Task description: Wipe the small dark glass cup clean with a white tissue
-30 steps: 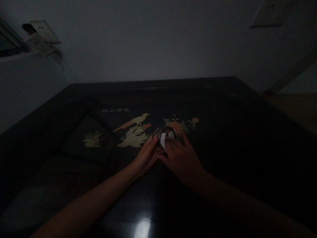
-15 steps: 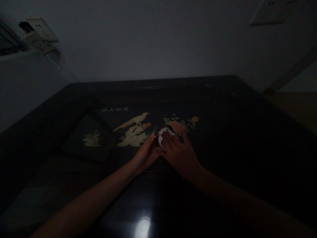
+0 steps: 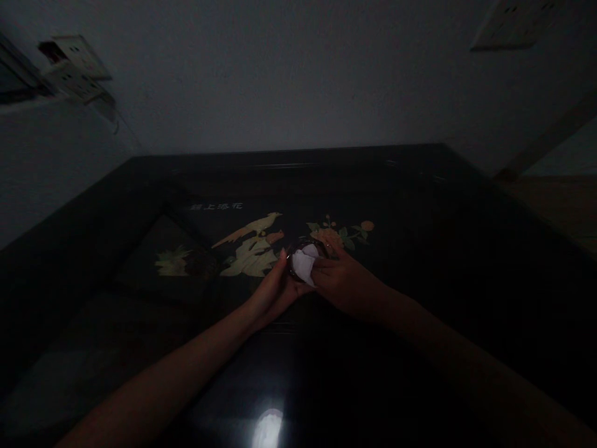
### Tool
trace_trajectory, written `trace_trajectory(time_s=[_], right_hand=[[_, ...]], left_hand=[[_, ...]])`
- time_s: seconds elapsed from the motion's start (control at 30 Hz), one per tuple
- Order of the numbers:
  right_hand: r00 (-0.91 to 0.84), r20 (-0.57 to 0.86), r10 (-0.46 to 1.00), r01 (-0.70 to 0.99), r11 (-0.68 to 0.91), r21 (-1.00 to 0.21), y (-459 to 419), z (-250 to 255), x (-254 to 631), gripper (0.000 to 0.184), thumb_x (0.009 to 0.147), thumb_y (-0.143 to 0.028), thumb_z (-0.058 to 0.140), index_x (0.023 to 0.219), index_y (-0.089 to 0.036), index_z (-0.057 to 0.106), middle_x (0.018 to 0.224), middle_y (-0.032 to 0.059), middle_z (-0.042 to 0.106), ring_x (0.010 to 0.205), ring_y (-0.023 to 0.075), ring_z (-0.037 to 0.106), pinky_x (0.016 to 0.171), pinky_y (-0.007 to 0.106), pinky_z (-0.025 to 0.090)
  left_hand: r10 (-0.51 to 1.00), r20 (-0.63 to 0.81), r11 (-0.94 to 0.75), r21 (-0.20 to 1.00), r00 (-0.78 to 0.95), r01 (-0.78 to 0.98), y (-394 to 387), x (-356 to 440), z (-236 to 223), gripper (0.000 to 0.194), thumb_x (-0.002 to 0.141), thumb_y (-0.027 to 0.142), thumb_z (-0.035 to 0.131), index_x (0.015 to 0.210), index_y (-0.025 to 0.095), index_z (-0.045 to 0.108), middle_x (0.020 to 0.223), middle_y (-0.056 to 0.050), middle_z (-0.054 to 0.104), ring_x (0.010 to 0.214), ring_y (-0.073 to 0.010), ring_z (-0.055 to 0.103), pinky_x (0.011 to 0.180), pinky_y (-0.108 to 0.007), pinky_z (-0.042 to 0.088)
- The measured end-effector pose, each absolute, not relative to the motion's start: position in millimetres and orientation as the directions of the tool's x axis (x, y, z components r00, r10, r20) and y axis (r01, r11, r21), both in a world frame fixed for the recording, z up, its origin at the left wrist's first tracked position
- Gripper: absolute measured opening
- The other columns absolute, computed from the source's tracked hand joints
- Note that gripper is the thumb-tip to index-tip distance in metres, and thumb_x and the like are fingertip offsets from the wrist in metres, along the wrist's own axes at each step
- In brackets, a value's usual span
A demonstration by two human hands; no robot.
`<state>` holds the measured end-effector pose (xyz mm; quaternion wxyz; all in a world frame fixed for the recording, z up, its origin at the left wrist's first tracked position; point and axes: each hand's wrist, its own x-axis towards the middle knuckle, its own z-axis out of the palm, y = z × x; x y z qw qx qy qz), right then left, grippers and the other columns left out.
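Tabletop [image 3: 420, 249], dark and glossy, spreads below the hands [image 3: 345, 281], beside dim walls [image 3: 289, 81].

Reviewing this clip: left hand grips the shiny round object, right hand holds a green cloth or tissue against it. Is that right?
Not quite: the cloth or tissue in the right hand is white, not green, as the head view shows; the left hand does grip the shiny round object.

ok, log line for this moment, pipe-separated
left hand: holding dark shiny round object | right hand: holding white cloth or tissue against it | below: dark glossy table, bird-and-flower design | light: dim
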<state>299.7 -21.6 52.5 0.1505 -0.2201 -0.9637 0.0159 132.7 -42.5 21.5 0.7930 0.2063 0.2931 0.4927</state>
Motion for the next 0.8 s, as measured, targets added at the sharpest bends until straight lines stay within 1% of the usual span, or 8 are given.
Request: trace_trajectory(time_s=[0.07, 0.13, 0.3, 0.37, 0.5, 0.6, 0.7, 0.8], right_hand=[[-0.867, 0.266, 0.422, 0.415, 0.906, -0.085, -22, 58, 301, 0.025, 0.092, -0.01, 0.042, 0.106, -0.013, 0.062, 0.101, 0.0108, 0.071, 0.099, 0.0215, 0.066, 0.109, 0.061, 0.025], [-0.868, 0.253, 0.427, 0.43, 0.902, -0.046, -25, 64, 301, 0.025, 0.091, -0.009, 0.044, 0.106, -0.013, 0.063, 0.102, 0.0111, 0.071, 0.097, 0.0223, 0.067, 0.108, 0.059, 0.027], [-0.817, 0.258, 0.516, 0.561, 0.816, 0.141, -41, 74, 294, 0.027, 0.089, -0.008, 0.045, 0.107, -0.01, 0.065, 0.099, 0.0124, 0.073, 0.094, 0.0244, 0.067, 0.11, 0.058, 0.027], [-0.783, 0.272, 0.559, 0.611, 0.772, 0.175, -47, 74, 290, 0.027, 0.089, -0.008, 0.045, 0.105, -0.009, 0.066, 0.1, 0.0136, 0.073, 0.094, 0.025, 0.066, 0.11, 0.059, 0.026], [-0.71, 0.296, 0.639, 0.696, 0.7, 0.161, -52, 65, 284, 0.029, 0.09, -0.012, 0.047, 0.113, -0.003, 0.063, 0.107, 0.0193, 0.07, 0.1, 0.0287, 0.063, 0.109, 0.065, 0.022], [-0.682, 0.329, 0.653, 0.715, 0.69, 0.114, -50, 55, 282, 0.038, 0.091, -0.025, 0.051, 0.122, -0.003, 0.056, 0.114, 0.0212, 0.066, 0.104, 0.0311, 0.06, 0.107, 0.07, 0.019], [-0.678, 0.368, 0.636, 0.699, 0.713, 0.055, -46, 49, 281, 0.043, 0.09, -0.032, 0.055, 0.125, -0.007, 0.053, 0.118, 0.0189, 0.065, 0.108, 0.0312, 0.058, 0.107, 0.072, 0.016], [-0.698, 0.38, 0.607, 0.659, 0.752, 0.011, -41, 47, 284, 0.038, 0.09, -0.032, 0.055, 0.123, -0.013, 0.054, 0.116, 0.0139, 0.066, 0.108, 0.0287, 0.059, 0.107, 0.071, 0.013]], left_hand=[[0.903, -0.258, 0.427, 0.627, 0.343, -0.652, -43, 133, 23, 0.039, 0.088, 0.047, 0.051, 0.106, 0.015, 0.064, 0.11, -0.012, 0.067, 0.1, -0.0224, 0.062, 0.088, -0.036, 0.048], [0.904, -0.248, 0.423, 0.634, 0.348, -0.647, -44, 133, 24, 0.041, 0.087, 0.048, 0.053, 0.109, 0.016, 0.064, 0.111, -0.012, 0.067, 0.102, -0.0231, 0.062, 0.089, -0.037, 0.048], [0.91, -0.236, 0.409, 0.635, 0.34, -0.655, -42, 137, 27, 0.038, 0.087, 0.046, 0.054, 0.106, 0.015, 0.065, 0.11, -0.012, 0.067, 0.111, -0.0239, 0.058, 0.094, -0.035, 0.045], [0.913, -0.244, 0.406, 0.63, 0.328, -0.662, -42, 138, 28, 0.037, 0.087, 0.046, 0.054, 0.105, 0.015, 0.066, 0.109, -0.011, 0.067, 0.111, -0.0232, 0.057, 0.094, -0.034, 0.045], [0.909, -0.261, 0.416, 0.613, 0.325, -0.671, -41, 138, 27, 0.037, 0.088, 0.045, 0.052, 0.105, 0.016, 0.066, 0.109, -0.01, 0.067, 0.108, -0.022, 0.059, 0.09, -0.032, 0.047], [0.901, -0.274, 0.433, 0.621, 0.337, -0.653, -41, 137, 26, 0.037, 0.089, 0.045, 0.05, 0.105, 0.015, 0.065, 0.108, -0.011, 0.067, 0.106, -0.0226, 0.059, 0.086, -0.032, 0.048], [0.888, -0.264, 0.457, 0.614, 0.378, -0.644, -40, 135, 24, 0.039, 0.089, 0.047, 0.05, 0.106, 0.015, 0.064, 0.107, -0.012, 0.067, 0.101, -0.0222, 0.061, 0.081, -0.031, 0.05], [0.895, -0.244, 0.44, 0.611, 0.372, -0.658, -39, 133, 20, 0.038, 0.088, 0.045, 0.052, 0.107, 0.015, 0.063, 0.107, -0.011, 0.067, 0.1, -0.0213, 0.062, 0.084, -0.031, 0.049]])
